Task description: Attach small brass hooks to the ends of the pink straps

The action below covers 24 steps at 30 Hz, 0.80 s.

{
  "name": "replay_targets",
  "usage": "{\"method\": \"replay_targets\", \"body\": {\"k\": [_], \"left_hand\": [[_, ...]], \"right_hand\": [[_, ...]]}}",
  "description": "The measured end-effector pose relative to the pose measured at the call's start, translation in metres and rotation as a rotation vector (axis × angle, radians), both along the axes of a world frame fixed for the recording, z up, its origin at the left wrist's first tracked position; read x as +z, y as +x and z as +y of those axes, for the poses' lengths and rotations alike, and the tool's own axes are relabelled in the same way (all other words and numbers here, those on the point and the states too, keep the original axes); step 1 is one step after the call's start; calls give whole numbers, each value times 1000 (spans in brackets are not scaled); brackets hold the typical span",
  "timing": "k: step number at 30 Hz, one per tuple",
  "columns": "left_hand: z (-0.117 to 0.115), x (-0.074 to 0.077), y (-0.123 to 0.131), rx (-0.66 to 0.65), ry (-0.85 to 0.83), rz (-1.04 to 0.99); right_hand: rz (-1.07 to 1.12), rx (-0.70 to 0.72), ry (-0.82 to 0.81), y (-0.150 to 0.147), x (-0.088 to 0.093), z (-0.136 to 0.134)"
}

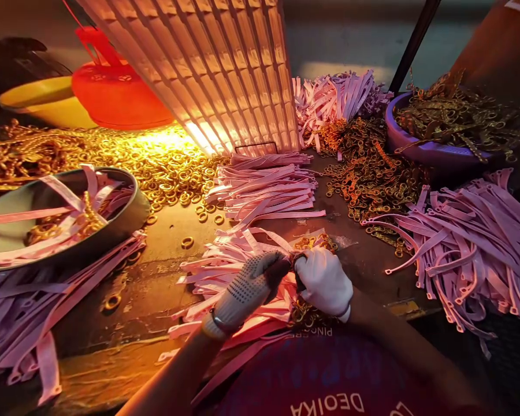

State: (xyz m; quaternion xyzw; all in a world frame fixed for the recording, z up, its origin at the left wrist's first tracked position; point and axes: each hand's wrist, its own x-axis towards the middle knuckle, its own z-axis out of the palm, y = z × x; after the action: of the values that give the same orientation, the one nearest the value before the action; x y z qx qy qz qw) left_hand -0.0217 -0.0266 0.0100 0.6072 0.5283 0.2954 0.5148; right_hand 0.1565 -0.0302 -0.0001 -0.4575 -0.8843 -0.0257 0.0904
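Note:
My left hand (pixel 246 289), in a dotted grey-white glove with dark fingertips, is closed in a pinch. Against its fingertips my right hand (pixel 325 282), in a white glove, is closed too. Whatever is pinched where they meet is hidden by the fingers. Beneath and left of the hands lies a spread of pink straps (pixel 216 260) with small end loops. Gold-coloured metal clasps (pixel 305 315) show under my right hand, and a few gold pieces (pixel 325 241) lie just beyond it on a scrap of clear plastic.
Gold rings (pixel 169 173) cover the table's back left, near a red container (pixel 119 95) and a yellow basin (pixel 39 98). A ribbed panel (pixel 225 69) stands behind stacked straps (pixel 273 188). Right are clasp piles (pixel 372 179), a purple basin (pixel 437 150) and straps (pixel 472 242); left, a bowl (pixel 134 202).

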Motion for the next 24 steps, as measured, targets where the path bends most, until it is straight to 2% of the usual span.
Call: {"method": "replay_targets", "body": {"k": [4,7,10,13,15,17,21,24], "left_hand": [[-3,-8,1,-3,256,132],[-2,-16,2,-91,274,151],[0,-26,0,-153,185,50],[0,-29,-4,-107,62,-95],[-3,-27,-5,-73,62,-93],[-7,-24,-4,-58,130,-5],[-13,-26,-3,-38,218,128],[-17,-32,-5,-27,254,195]], "right_hand": [[-27,-15,94,1,-12,-3],[-20,-69,26,2,-12,0],[-23,-103,-102,4,-1,1],[-75,-68,-210,6,18,2],[-135,-57,-288,7,29,4],[-180,-73,-350,5,33,7],[-223,-88,-342,-1,23,12],[-208,-6,-302,-4,9,9]]}}
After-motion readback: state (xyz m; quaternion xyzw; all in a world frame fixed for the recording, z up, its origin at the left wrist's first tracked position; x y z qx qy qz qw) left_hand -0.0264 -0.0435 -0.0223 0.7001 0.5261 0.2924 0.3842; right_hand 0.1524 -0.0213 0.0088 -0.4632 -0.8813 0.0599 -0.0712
